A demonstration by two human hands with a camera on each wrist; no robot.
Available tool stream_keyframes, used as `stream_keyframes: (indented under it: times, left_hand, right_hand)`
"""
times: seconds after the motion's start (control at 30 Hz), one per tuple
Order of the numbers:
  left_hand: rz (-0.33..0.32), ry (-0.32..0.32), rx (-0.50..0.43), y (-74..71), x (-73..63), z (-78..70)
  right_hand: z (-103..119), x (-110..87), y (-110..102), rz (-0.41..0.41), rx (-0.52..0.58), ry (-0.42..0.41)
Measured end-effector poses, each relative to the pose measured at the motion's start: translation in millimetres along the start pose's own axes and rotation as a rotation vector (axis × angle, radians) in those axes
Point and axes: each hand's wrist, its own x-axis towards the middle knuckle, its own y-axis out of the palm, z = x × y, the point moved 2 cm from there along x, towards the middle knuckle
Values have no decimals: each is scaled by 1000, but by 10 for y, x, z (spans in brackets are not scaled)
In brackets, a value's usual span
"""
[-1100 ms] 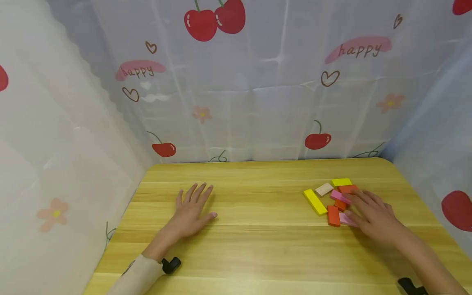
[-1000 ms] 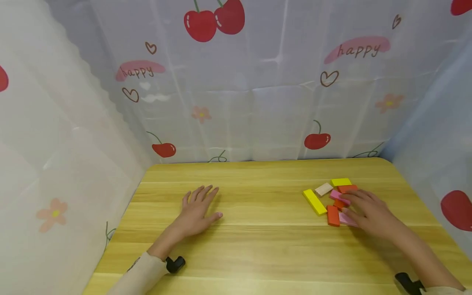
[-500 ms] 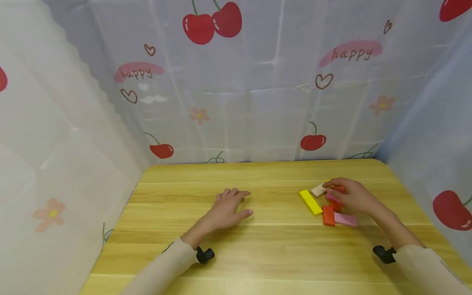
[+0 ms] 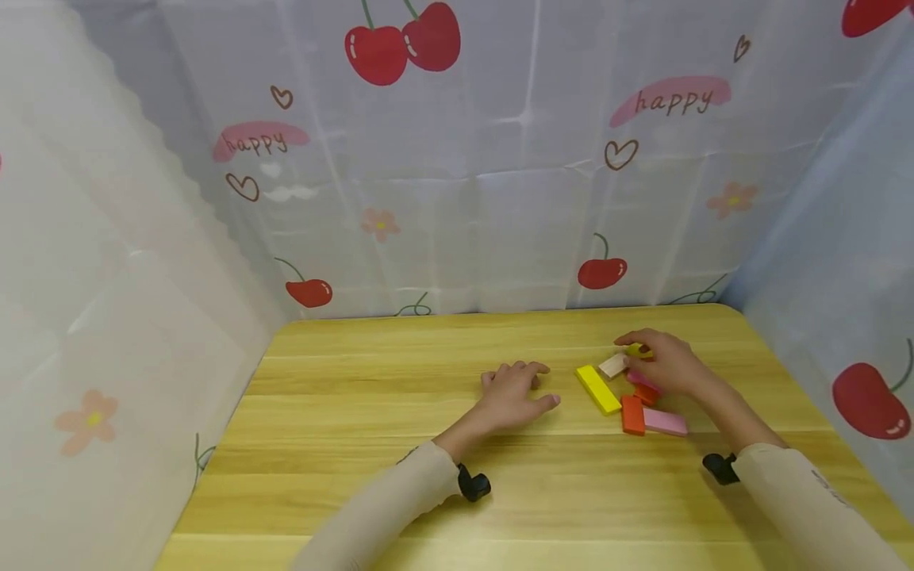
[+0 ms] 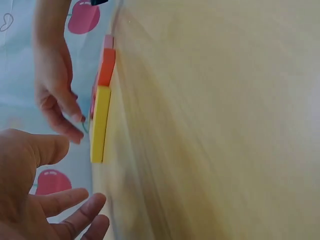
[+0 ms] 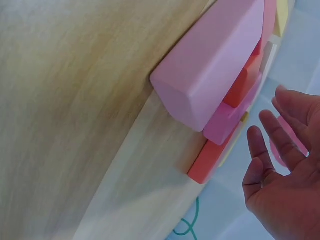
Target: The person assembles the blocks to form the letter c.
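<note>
Several coloured blocks lie in a loose cluster at the right of the table. My left hand, fingers loosely bent and thumb apart, hovers left of a long yellow block and holds nothing. My right hand reaches over the back of the cluster, its fingers around a second yellow block and near a beige block. In the right wrist view nothing sits in its spread fingers. A magenta block and orange block lie under it, partly hidden. Nearer are an orange-red block and a pink block.
The wooden table has a curtain with cherry prints behind it and hangings on both sides. Black wrist mounts sit below both hands at the sleeve ends.
My left hand has moved right across the table toward the blocks. My right hand has shifted left and back, from the cluster's right side to its rear. The blocks look unmoved.
</note>
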Motion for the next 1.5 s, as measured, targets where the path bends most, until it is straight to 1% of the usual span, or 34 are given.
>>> stream_keyframes:
  times: [0.2,0.3,0.4,0.53,0.63,0.77,0.9,1.03,1.17,1.33,1.5]
  left_hand:
    - [-50,-61,-23,213,143,-213]
    - [-66,-95,-14,308,203,-302]
    - [-69,-118,10,375,260,-381]
    - [-88,-137,42,448,334,-461]
    - [-111,-158,61,490,375,-503]
    - [-139,-183,94,518,403,-558]
    - [-147,-199,155,546,414,-604]
    - [-156,-195,182,549,425,-637]
    - [-164,-182,166,526,441,-654]
    - [-142,-172,144,523,429,-641]
    - [-123,-171,116,503,409,-609]
  right_hand:
    - [-16,62,1,11,26,19]
    - [-10,86,15,25,52,18]
    - [-4,108,37,34,73,-6]
    - [15,123,53,34,78,-32]
    - [23,127,48,34,69,-23]
    - [23,134,32,42,61,-1]
    - [-6,141,24,50,48,-12]
    - [-52,134,-2,37,38,-21]
    - [-78,121,-32,30,52,-19]
    - [-93,106,-3,46,70,-12]
    - [-96,92,26,42,75,-9]
